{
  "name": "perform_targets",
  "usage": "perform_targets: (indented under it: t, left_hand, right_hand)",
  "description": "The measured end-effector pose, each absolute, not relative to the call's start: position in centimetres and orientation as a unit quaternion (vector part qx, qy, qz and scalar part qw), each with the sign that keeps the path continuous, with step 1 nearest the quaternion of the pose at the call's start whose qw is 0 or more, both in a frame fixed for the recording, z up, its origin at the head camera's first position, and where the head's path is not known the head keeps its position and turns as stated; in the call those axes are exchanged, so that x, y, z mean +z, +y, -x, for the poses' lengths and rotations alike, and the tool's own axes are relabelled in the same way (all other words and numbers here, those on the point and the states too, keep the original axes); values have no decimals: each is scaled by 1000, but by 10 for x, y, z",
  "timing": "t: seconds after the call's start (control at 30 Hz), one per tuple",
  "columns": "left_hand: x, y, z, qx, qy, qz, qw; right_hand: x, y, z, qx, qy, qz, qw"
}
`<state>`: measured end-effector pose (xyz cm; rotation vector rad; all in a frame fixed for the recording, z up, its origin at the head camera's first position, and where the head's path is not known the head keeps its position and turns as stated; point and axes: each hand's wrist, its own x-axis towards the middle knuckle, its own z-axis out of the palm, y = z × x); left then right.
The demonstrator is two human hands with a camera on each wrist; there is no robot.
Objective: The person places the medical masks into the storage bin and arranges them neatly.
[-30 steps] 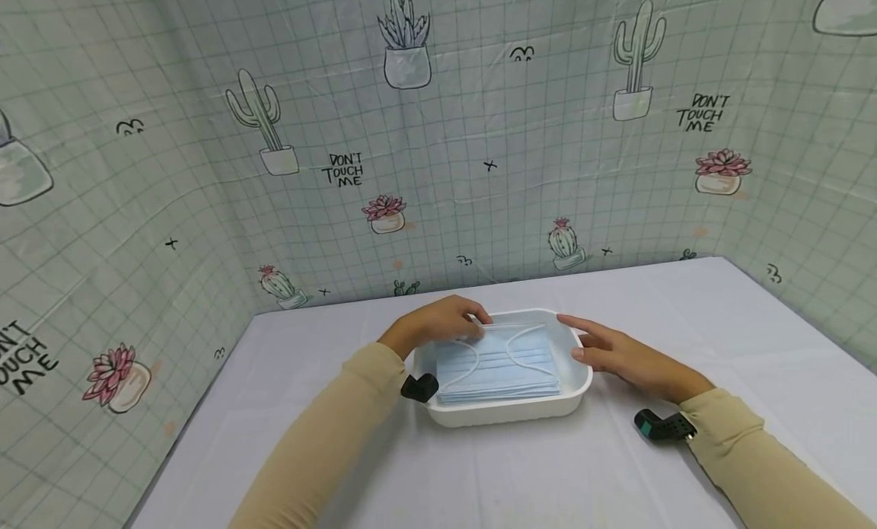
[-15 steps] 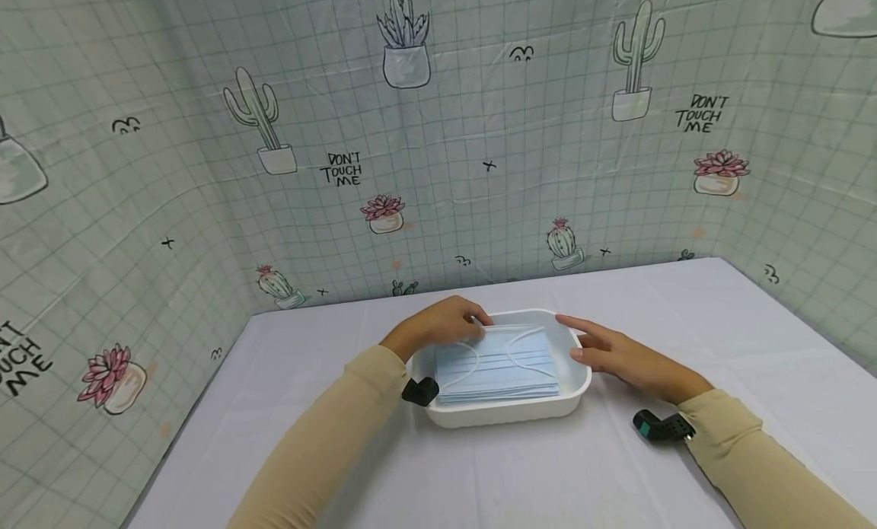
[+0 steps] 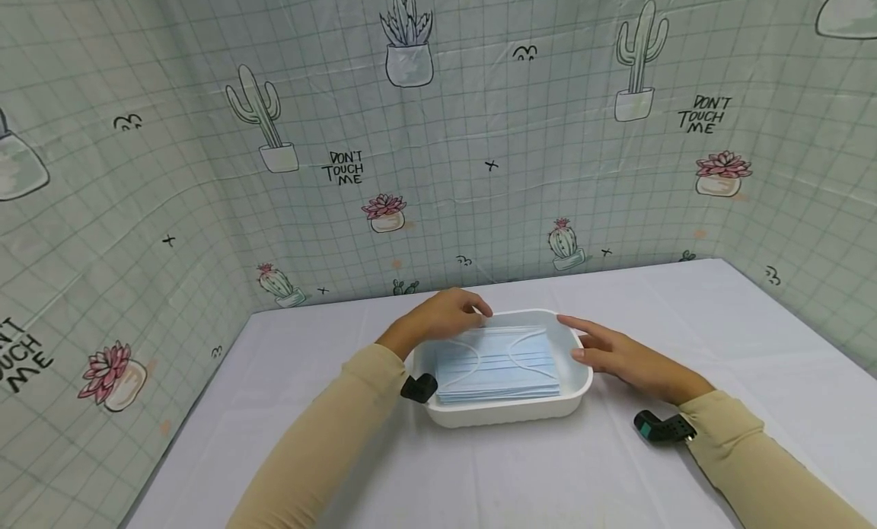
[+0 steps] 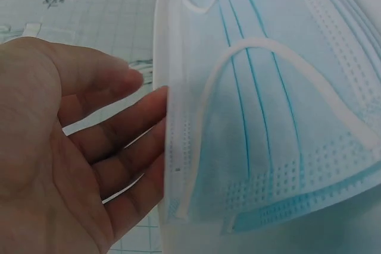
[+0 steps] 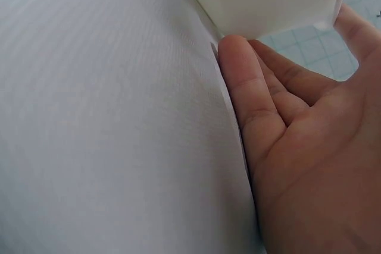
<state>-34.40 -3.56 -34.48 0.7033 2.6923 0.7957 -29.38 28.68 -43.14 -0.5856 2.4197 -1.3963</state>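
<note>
A stack of light blue face masks [image 3: 499, 365] with white ear loops lies in a white tray [image 3: 510, 416]. My left hand [image 3: 447, 316] is at the tray's far left rim. In the left wrist view its fingers [image 4: 134, 165] bend loosely towards the tray's edge, and the thumb stands apart from the masks. Nothing shows between thumb and fingers. My right hand [image 3: 630, 361] rests along the tray's right side, thumb tip at the rim and forefinger stretched to the far right corner. In the right wrist view, extended fingers [image 5: 247, 87] lie against the tray's outer wall.
The tray stands on a white-covered table [image 3: 534, 476]. A fabric backdrop [image 3: 445, 133] with cactus prints rises behind the table and along both sides. Black wrist devices sit on the left wrist [image 3: 419, 388] and right wrist [image 3: 664, 427].
My left hand has risen slightly and its thumb has lifted off the masks' far edge. The right hand, the tray and the mask stack keep their places.
</note>
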Motion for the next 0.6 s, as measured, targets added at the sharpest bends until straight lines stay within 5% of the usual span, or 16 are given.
perform_targets:
  t: [0.6]
  left_hand:
    - [-332,-58,322,352,891,-274,82]
  right_hand:
    - [-433,288,295,-477,844,199,143]
